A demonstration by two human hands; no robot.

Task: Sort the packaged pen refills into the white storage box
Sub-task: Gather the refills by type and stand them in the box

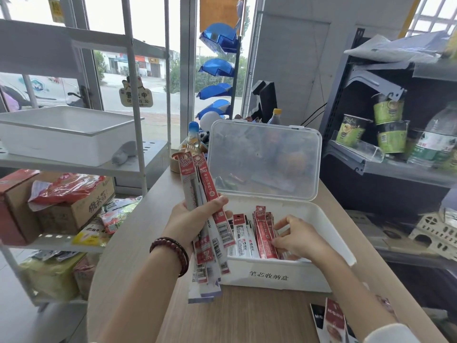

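My left hand grips a fanned bundle of red-and-white refill packets, held upright just left of the white storage box. The box sits on the wooden table with its clear lid standing open. Inside it lie several refill packets, some white, some red. My right hand reaches into the box, its fingertips pinching the red packets that stand against the right side.
More packets lie on the table at the lower right under my right forearm. A white tray sits on the left shelf above snack boxes. Bottles stand behind the box. A dark shelf with cups is at right.
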